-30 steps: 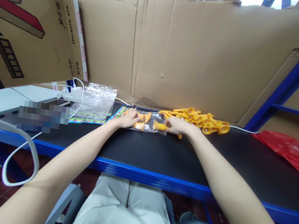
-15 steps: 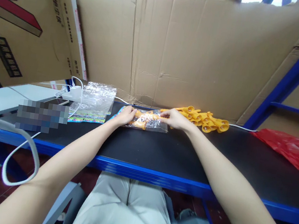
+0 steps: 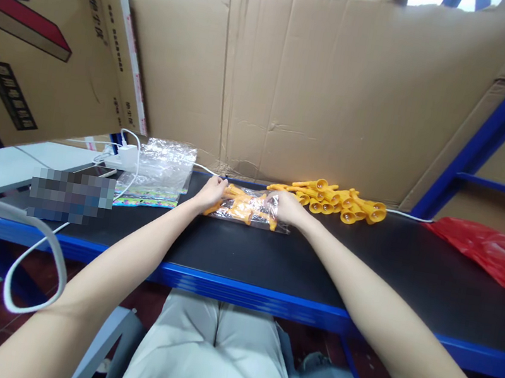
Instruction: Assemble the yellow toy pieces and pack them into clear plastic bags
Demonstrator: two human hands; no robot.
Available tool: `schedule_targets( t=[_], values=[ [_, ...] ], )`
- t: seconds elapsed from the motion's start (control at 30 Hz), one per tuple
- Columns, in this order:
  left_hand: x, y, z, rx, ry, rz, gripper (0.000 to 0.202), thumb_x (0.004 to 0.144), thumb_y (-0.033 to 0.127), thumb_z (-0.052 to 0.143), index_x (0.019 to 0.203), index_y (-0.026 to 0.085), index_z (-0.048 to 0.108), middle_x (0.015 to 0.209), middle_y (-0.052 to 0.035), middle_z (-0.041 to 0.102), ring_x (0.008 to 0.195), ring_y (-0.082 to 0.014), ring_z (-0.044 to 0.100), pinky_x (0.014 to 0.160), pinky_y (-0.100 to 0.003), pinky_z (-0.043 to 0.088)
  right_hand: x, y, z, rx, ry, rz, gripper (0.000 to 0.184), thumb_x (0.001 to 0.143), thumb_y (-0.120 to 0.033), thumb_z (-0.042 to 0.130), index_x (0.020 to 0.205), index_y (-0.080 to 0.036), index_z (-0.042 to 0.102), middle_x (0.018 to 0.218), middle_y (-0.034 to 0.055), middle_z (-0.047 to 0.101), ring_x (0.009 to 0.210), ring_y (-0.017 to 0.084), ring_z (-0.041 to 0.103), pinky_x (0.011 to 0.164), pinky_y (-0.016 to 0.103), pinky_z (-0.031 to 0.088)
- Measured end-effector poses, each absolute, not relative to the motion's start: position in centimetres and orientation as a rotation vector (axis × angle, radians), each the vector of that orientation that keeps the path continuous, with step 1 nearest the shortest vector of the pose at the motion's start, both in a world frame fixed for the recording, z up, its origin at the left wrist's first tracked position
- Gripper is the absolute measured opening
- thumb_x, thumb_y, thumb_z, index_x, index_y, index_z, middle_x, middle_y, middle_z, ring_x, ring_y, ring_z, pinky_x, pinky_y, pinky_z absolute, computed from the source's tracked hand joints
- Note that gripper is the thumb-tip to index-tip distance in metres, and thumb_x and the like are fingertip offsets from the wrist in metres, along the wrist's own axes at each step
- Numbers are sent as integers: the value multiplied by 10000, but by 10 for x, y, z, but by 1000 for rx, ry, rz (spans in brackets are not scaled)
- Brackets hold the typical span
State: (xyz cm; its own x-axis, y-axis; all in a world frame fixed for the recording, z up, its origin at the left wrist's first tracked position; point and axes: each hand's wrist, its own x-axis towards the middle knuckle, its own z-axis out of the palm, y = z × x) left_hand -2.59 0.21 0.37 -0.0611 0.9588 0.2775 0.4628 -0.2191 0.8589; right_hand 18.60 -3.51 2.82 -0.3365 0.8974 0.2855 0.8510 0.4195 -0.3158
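On the black tabletop lies a clear plastic bag [image 3: 259, 221] with several orange-yellow plastic pieces [image 3: 243, 205] inside, some with flared ends like small horns. My left hand [image 3: 213, 194] is closed on the bag's left end. At the right end, the fingers of my right hand [image 3: 288, 208] are curled against the bag, with their tips partly hidden by the shiny film; whether they also grip a piece inside is not visible. Just behind my right hand is a pile of the same horn-shaped pieces [image 3: 348, 216].
Flat clear bags [image 3: 160, 165] with colourful printed edges lie to the left, beside a white adapter [image 3: 123, 157] and cables. A red plastic bag [image 3: 486, 252] lies at the right. Cardboard [image 3: 335, 93] walls the back, and a blue rail [image 3: 245, 293] edges the front.
The orange pieces have shifted rightward and spread inside the bag. My right hand has moved slightly right and nearer me, its fingers now curled at the bag's end. My left hand shifted slightly left.
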Motion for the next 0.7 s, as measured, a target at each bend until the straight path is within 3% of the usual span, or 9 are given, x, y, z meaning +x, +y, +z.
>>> schedule_targets(
  t=[0.13,0.37,0.5,0.7],
  values=[
    [-27,2,3,1698,1540,1109,201,844,345,364,739,175,389,763,-42,498,725,-138,478,674,-266,394,190,-35,30,-1730,-2284,49,147,669,-138,490,675,-107,633,668,101,628,640,184,568,559,246,384],
    [-30,8,-3,1743,1539,1081,225,846,386,337,807,171,394,852,-77,532,779,-154,487,692,-279,407,179,-43,29,-1646,-2008,672,281,666,-130,497,920,-123,614,601,30,593,481,104,501,475,210,376],
    [-32,7,-3,1727,1513,1061,171,826,344,374,848,175,393,855,-69,520,733,-142,482,629,-260,407,179,-41,25,-1586,-1859,889,250,649,-136,529,883,-109,611,603,23,570,479,88,484,466,201,382],
    [-31,-1,-1,1837,1455,997,150,788,260,446,893,172,384,786,-44,504,682,-124,487,605,-240,410,180,-37,20,-1593,-1953,753,219,644,-141,533,847,-121,611,618,23,580,486,86,493,440,188,372]
  ],
)
